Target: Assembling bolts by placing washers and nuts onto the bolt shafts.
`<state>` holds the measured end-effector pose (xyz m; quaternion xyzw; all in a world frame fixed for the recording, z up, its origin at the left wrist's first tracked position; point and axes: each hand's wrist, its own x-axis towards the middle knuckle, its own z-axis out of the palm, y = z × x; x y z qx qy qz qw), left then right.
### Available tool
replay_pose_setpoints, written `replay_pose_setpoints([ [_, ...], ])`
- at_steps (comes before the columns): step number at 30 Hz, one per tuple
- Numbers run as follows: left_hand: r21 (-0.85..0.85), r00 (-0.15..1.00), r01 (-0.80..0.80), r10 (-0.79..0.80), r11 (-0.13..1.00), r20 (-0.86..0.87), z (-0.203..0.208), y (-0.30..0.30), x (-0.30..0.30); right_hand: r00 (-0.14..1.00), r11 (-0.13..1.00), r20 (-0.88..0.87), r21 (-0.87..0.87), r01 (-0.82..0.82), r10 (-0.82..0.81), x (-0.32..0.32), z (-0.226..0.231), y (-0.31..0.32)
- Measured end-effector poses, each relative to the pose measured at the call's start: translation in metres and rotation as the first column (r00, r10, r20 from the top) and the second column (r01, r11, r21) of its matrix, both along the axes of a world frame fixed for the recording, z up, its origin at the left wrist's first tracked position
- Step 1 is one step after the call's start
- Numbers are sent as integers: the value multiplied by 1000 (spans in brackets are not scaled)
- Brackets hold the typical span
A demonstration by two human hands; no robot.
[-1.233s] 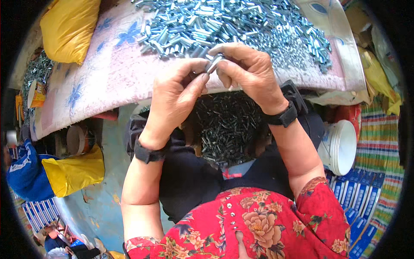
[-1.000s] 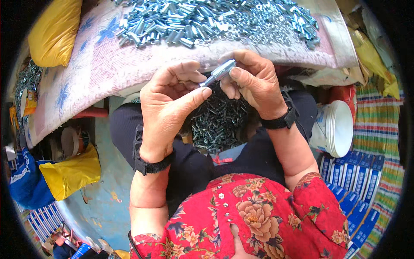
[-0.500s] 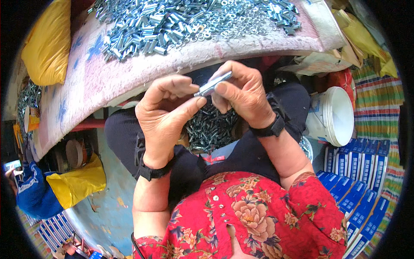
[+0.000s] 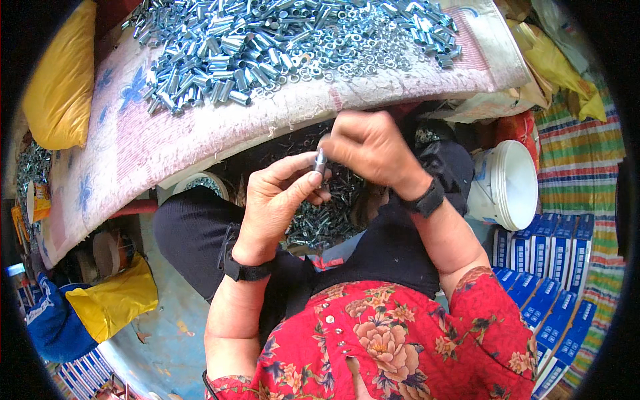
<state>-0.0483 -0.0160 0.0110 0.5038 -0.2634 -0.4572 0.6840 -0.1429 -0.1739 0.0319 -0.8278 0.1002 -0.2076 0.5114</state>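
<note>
My left hand point(image 4: 277, 197) pinches a small silvery metal expansion bolt point(image 4: 320, 164) upright between thumb and fingers. Just above its upper tip, my right hand point(image 4: 373, 148) is closed with its fingers curled, slightly blurred; whatever it may hold is hidden. Under both hands, a heap of dark metal bolts point(image 4: 320, 223) lies between my knees. Beyond them, metal sleeves point(image 4: 230, 50) are piled on a cloth-covered table point(image 4: 180, 137), with loose washers point(image 4: 353, 57) at the pile's right side.
A white bucket point(image 4: 507, 187) lies tipped beside my right knee, near blue and white boxes point(image 4: 543, 247) on a striped sheet point(image 4: 577, 173). A yellow sack point(image 4: 63, 80) stands at the far left. Another container point(image 4: 203, 180) sits under the table edge by my left knee.
The metal piece has turned from slanting between both hands to upright in my left hand. My right hand has come off its body and now sits at its top end.
</note>
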Motion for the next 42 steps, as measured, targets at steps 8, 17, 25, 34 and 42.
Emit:
replay_pose_setpoints([
  [8,-40,986,-43,36,998,-161,-20,1,14,970,840,168,-487,239,-178,63,-6,-60],
  [17,-43,978,-64,54,997,-203,-25,3,19,931,615,104,-724,312,-350,102,-23,-67],
  [25,-42,966,-69,57,997,-252,-25,5,20,920,772,209,-500,392,-331,57,-3,-76],
  [34,-29,968,-51,42,998,-249,-25,4,17,969,658,74,-722,216,-237,49,-13,-68],
  [42,-28,974,-45,37,999,-224,-23,3,15,969,582,-108,-812,44,-224,62,-6,-81],
])
